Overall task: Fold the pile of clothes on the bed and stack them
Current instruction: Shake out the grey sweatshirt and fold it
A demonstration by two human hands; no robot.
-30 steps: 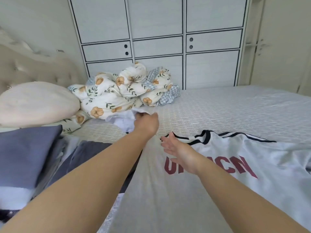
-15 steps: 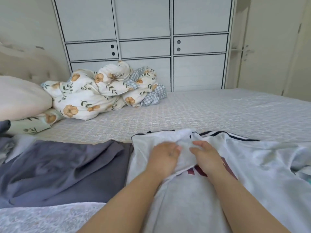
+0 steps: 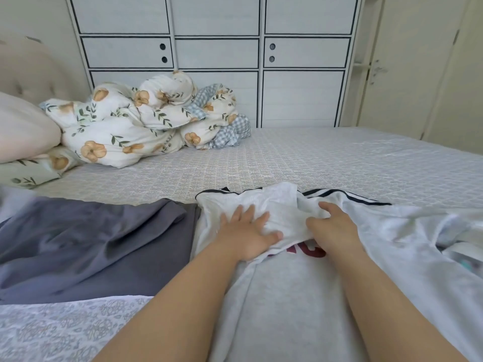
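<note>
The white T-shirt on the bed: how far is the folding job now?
Done: no folded stack is visible. In hand: the left hand presses flat on the white T-shirt's folded-in sleeve, and the right hand pinches it. Left: finishing this shirt, then the grey garment spread unfolded beside it.

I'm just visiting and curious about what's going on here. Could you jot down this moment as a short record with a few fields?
Place: a bed with a patterned cover, white cupboards behind it
Garment being handled: white shirt with dark red lettering and black stripes
Left hand: fingers spread, pressing a folded-over part of the shirt flat
Right hand: fingers curled, gripping the shirt cloth
Beside the shirt: grey garment, unfolded, on the left
Far side of the bed: bunched flowered quilt and a pillow
</note>
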